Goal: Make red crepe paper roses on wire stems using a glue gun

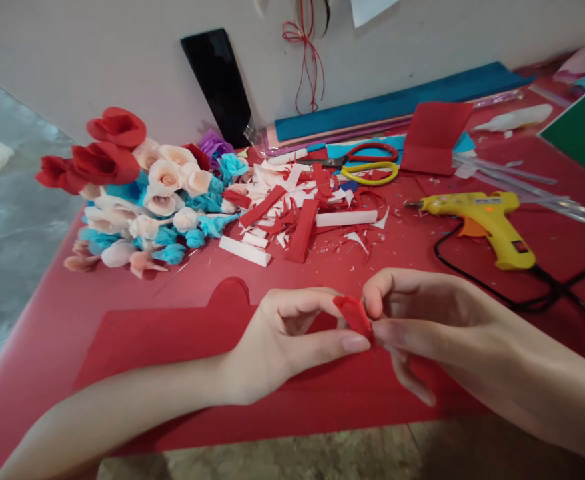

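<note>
A small red crepe-paper flower bud (pixel 352 313) is held above the table's front part, tilted, with its base to the lower right. My left hand (pixel 297 333) pinches it between thumb and fingers. At the bud's right side, my right hand (pixel 412 320) has its thumb and index finger closed on the base, other fingers hanging loosely below. A thin stem or wire seems to run down from the base, too blurred to be sure. Under my hands lies a flat red paper sheet (pixel 147 340), with a rounded red paper petal (pixel 229 293) on its far edge.
Finished paper flowers (pixel 147 193) are heaped at the left. Paper scraps (pixel 297 207) and scissors (pixel 367 163) lie in the middle. A yellow glue gun (pixel 482 217) with a black cord rests at the right, near clear glue sticks (pixel 517 177). A black phone-like slab (pixel 217 87) leans on the wall.
</note>
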`<state>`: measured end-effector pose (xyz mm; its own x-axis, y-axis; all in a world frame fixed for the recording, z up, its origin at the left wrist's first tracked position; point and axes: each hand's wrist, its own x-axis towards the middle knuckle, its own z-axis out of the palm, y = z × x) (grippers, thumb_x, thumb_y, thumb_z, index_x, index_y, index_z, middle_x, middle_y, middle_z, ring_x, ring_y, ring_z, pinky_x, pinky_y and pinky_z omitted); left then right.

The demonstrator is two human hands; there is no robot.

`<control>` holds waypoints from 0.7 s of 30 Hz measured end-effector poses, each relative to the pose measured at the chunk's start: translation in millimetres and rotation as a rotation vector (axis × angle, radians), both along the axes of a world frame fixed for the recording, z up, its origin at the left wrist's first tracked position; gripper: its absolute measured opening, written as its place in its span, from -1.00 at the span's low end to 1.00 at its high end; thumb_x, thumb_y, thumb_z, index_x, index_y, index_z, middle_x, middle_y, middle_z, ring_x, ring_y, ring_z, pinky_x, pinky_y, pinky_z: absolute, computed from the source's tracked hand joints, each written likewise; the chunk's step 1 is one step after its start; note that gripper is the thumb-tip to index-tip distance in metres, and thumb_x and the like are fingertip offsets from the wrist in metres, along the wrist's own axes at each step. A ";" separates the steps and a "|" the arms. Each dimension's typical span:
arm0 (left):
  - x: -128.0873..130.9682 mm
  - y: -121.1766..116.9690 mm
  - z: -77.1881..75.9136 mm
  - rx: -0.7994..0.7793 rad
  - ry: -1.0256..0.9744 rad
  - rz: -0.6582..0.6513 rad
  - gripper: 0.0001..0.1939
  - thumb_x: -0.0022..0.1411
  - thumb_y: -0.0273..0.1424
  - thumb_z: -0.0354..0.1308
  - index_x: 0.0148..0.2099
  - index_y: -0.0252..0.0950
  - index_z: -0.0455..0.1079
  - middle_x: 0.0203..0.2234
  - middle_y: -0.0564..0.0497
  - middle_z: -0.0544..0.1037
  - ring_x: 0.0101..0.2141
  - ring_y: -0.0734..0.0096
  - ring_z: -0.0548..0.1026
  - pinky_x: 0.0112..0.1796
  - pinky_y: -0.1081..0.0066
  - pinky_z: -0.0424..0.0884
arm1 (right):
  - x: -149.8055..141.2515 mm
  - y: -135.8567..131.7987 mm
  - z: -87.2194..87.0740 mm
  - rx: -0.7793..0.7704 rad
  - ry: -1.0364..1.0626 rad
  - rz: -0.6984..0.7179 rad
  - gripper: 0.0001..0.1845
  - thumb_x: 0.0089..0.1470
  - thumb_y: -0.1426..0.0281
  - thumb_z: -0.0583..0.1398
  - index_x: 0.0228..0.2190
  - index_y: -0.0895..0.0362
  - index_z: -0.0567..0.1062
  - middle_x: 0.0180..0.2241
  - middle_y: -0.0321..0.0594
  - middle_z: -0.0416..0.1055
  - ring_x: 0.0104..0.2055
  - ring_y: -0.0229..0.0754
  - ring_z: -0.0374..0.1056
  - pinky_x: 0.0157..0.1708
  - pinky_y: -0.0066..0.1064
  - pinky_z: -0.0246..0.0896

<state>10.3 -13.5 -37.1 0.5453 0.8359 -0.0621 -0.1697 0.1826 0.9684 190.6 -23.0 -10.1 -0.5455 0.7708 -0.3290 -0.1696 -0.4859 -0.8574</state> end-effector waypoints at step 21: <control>0.7 0.7 1.7 -0.109 -0.012 -0.033 -0.93 0.03 -0.48 0.25 -0.35 -0.28 0.49 -0.47 0.07 0.48 -0.41 0.56 0.38 -0.28 0.54 0.35 | -1.5 0.2 1.4 -0.146 0.050 -0.020 -0.92 0.02 0.47 0.20 -0.46 0.16 0.37 -0.60 -0.44 0.23 -0.65 -0.53 0.19 -0.69 -0.80 0.17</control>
<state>11.1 -12.8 -35.4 0.5733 0.8064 -0.1451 -0.1729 0.2922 0.9406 189.1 -22.7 -8.7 -0.5490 0.7276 -0.4115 -0.2209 -0.6011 -0.7681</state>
